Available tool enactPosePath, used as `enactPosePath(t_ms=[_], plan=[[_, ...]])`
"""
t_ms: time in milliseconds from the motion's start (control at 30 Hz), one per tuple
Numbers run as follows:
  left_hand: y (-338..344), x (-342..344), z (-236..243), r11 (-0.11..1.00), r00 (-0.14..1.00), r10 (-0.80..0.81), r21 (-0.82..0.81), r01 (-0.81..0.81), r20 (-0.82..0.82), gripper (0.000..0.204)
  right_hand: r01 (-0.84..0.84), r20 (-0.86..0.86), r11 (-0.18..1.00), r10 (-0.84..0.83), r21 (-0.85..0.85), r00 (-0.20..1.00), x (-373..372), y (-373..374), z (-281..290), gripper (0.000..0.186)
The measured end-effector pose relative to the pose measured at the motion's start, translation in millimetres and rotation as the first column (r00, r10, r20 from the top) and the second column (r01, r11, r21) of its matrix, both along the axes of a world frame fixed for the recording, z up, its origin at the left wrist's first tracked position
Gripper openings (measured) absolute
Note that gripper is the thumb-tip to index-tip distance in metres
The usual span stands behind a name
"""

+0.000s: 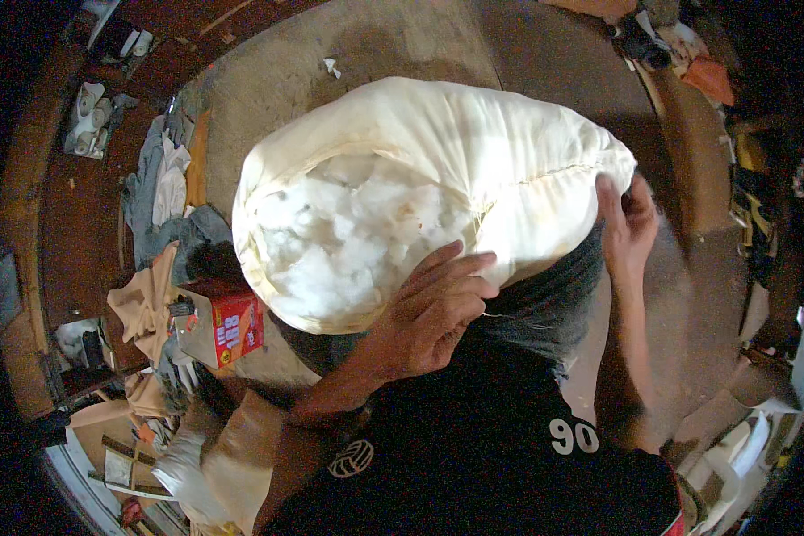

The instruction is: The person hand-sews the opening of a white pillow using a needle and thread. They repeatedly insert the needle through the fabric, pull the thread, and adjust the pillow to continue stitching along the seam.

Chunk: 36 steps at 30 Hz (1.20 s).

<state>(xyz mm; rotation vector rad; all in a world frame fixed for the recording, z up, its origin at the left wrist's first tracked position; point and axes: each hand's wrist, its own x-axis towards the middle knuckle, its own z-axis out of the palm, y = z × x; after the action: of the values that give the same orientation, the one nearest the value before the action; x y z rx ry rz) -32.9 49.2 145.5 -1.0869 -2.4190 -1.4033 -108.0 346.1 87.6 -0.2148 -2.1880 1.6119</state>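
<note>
A large cream cloth cushion cover [527, 134] lies across my lap, bulging with filling. At its left a wide round opening bares white fluffy stuffing [339, 232]. A gathered seam runs from the opening toward the puckered right end, with loose thread ends [482, 217] by the opening's right edge. My left hand [442, 308] is at the near right edge of the opening, fingers bent and closed on the cloth. By the cushion's right end is my right hand [630, 219], its fingers pinched together and slightly blurred. Whatever sits between those fingertips is too small to make out.
A red and tan box [228, 326] stands on the floor at the left, beside tan cloth pieces [143, 295] and grey clothing [156, 188]. Wooden shelves [89, 214] line the left. Scraps and papers [732, 456] clutter the right side. A white scrap [332, 68] lies on the far floor.
</note>
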Motion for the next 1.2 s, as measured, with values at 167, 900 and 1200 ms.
enactPosePath(t_ms=[167,900,1200], plan=[[-10.8,7.7,4.9,0.994,0.997,0.075,0.074,-0.077,0.024,0.023,0.089,-0.113,0.989,-0.102,-0.116,0.988,-47.5,9.3,10.2,0.014],[-102.6,74.3,41.6,0.894,0.95,0.001,0.426,-0.141,0.312,0.009,0.118,-0.005,0.987,-0.119,-0.111,0.993,-51.3,20.4,3.6,0.015],[-41.0,55.8,53.0,0.818,0.838,-0.5,0.435,0.375,0.218,0.016,0.12,0.119,0.99,-0.112,-0.068,0.987,-21.2,21.7,36.7,0.023]])
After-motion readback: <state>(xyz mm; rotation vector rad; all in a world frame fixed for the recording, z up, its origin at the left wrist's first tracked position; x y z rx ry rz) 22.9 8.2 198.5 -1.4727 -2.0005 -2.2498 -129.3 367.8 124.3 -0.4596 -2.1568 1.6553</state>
